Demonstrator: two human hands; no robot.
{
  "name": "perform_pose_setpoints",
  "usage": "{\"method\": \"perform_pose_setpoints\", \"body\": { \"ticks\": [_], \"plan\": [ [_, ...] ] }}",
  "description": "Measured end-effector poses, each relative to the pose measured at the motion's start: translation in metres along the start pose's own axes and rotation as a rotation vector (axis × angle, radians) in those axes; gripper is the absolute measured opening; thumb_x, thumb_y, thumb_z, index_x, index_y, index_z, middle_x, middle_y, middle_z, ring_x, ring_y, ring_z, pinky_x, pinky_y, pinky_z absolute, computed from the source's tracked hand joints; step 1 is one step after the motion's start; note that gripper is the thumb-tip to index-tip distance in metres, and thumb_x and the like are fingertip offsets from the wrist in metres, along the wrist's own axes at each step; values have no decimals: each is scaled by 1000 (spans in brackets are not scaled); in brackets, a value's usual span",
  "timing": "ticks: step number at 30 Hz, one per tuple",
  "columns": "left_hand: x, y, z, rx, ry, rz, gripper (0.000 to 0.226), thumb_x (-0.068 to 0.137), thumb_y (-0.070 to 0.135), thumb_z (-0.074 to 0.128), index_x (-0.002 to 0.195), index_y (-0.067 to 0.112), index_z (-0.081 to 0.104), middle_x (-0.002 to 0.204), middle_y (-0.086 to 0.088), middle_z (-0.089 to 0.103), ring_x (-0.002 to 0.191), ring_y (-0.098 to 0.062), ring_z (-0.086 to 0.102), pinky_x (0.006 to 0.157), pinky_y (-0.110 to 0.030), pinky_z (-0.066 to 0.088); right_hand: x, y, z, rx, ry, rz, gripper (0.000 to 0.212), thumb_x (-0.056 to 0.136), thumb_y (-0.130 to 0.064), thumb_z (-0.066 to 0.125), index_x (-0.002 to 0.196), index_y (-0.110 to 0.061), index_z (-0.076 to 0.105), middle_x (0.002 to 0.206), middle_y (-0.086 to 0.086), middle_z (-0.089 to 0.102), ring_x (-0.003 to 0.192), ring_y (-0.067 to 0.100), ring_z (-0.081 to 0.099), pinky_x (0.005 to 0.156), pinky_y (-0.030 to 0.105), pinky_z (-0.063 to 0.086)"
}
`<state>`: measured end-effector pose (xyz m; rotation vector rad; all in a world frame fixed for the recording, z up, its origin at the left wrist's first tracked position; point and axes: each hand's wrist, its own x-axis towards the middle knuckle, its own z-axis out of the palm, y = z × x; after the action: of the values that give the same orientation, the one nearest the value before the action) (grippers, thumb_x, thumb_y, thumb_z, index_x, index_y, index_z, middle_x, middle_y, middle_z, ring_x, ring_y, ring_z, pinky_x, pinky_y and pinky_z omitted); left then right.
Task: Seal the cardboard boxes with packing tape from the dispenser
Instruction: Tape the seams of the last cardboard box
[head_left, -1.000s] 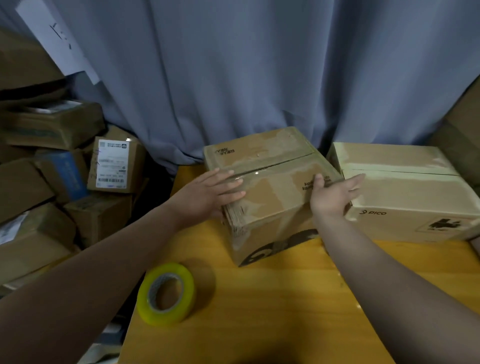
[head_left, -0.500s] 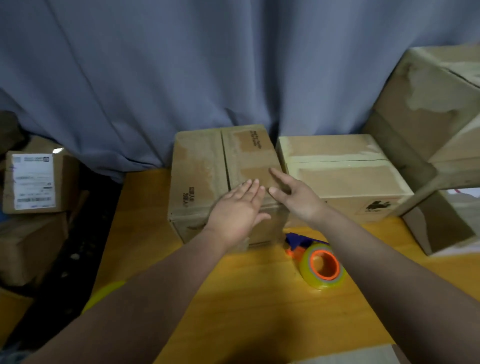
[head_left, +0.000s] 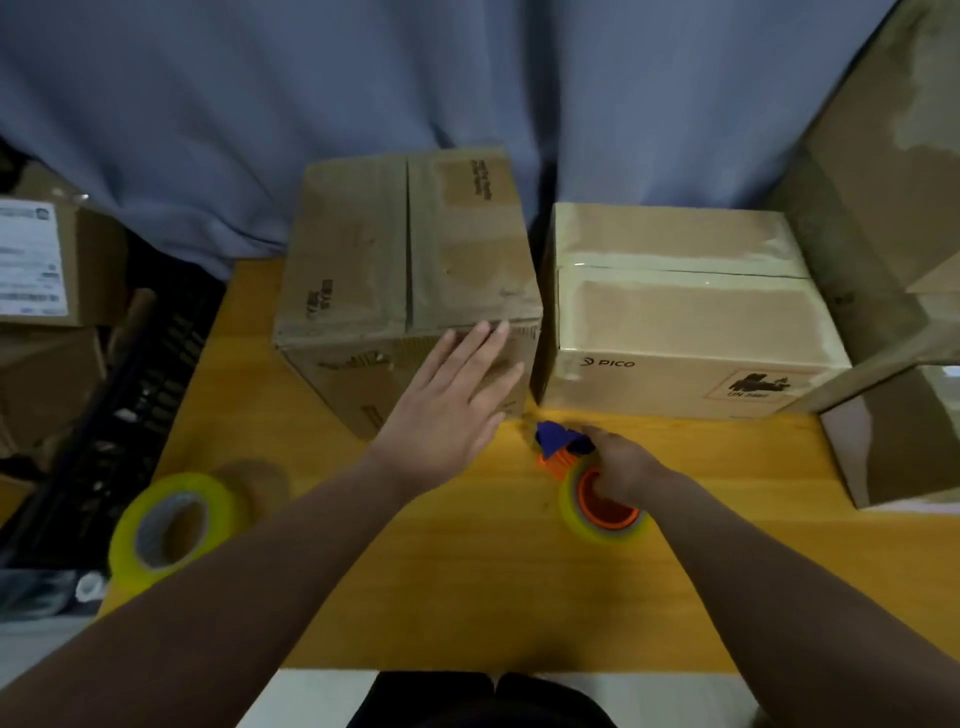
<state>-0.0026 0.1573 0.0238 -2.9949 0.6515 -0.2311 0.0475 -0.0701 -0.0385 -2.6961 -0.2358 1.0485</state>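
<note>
Left fingers (head_left: 485, 348): straight, a bit spread, flat on the near face of the brown box (head_left: 363, 249) with the tips up at its top edge. The left hand (head_left: 452, 405) just presses and grips nothing.
Right fingers (head_left: 602, 460): curled down onto the tape dispenser (head_left: 605, 512). Looks like the right hand (head_left: 623, 465) has a grab on it at the orange hub, though it's blurry there.
Dispenser spot: on the wooden table (head_left: 467, 597), just off the brown box's near right corner, blue end pointing at that corner.
Key relation: the brown box's top seam (head_left: 408, 249) runs straight away from the person, up and left of the dispenser. I'd guess the tape goes along that line, and the right hand is the one on the job.
Around: PICO box (head_left: 685, 322) right beside the brown box, its seam running crosswise and apparently taped. Spare tape roll (head_left: 171, 525) sits well off the brown box's near left corner.
In the way: not much, only the left hand parked close to the seam's near end.
</note>
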Motion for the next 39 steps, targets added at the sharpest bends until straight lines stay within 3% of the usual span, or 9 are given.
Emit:
{"method": "perform_pose_setpoints", "body": {
  "ticks": [4, 6, 9, 11, 16, 23, 27, 33, 39],
  "plan": [
    [-14, 17, 16, -126, -208, 21, 43, 101, 31, 35, 141, 17, 45, 155, -7, 29, 145, -20, 19, 117, -33, 4, 16, 11, 15, -194, 124, 15, 46, 88, -7, 57, 132, -16, 45, 122, 8, 55, 111, 27, 54, 84, 36, 50],
    [-14, 23, 18, -343, -386, -174, 45, 103, 35, 34, 145, 19, 39, 157, -4, 24, 146, -18, 16, 117, -28, 8, 14, 13, 13, -115, 111, -57, 37, 85, -11, 65, 117, -12, 46, 111, 8, 56, 103, 27, 57, 76, 35, 47],
    [-3, 25, 8, -816, -411, -636, 44, 102, 39, 36, 135, 13, 51, 132, -12, 56, 119, -24, 52, 94, -29, 38, 3, 13, 4, 114, 127, -225, 36, 81, -5, 65, 99, -19, 37, 88, 10, 57, 82, 31, 59, 60, 35, 38],
    [7, 26, -3, -1120, -365, -827, 51, 100, 46, 33, 127, 10, 56, 115, -9, 64, 102, -22, 61, 92, -35, 46, -8, 8, -7, 215, 195, -331, 44, 79, 0, 64, 103, -23, 36, 86, 7, 56, 77, 28, 58, 58, 36, 39],
    [24, 31, -39, -1471, -259, -938, 55, 92, 62, 34, 110, 16, 57, 97, -11, 68, 85, -21, 69, 73, -31, 56, -28, -9, -35, 378, 454, -564, 76, 74, 4, 67, 140, -21, 40, 122, -11, 40, 113, 5, 41, 94, 18, 37],
    [19, 30, -59, -1623, -147, -909, 33, 93, 37, 57, 105, 7, 62, 89, -9, 68, 75, -16, 67, 68, -26, 55, -32, -16, -47, 421, 568, -671, 77, 73, 3, 71, 139, -24, 41, 119, -8, 41, 113, 10, 46, 87, 2, 33],
    [13, 25, -69, -1548, -146, -914, 12, 95, 19, 58, 92, 9, 64, 79, -5, 69, 66, -10, 66, 65, -24, 56, -38, -19, -50, 327, 568, -688, 80, 73, -2, 71, 141, -27, 39, 115, -7, 42, 111, 15, 47, 94, 22, 42],
    [5, -1, -83, -1230, -205, -927, 16, 94, 12, 59, 89, 0, 68, 75, -8, 71, 59, -7, 67, 52, -16, 51, -56, -41, -63, -306, 525, -743, 105, 81, -34, 67, 142, -47, -17, 108, -3, 40, 99, 17, 36, 84, 26, 24],
    [-14, -39, -103, -1235, -163, -856, 12, 90, 7, 62, 82, 2, 69, 71, -7, 70, 59, -6, 67, 56, -15, 52, -79, -88, -74, -307, 518, -729, 104, 89, -33, 58, 121, -61, -38, 111, -1, 36, 89, 15, 43, 69, 24, 35]
  ]
}}
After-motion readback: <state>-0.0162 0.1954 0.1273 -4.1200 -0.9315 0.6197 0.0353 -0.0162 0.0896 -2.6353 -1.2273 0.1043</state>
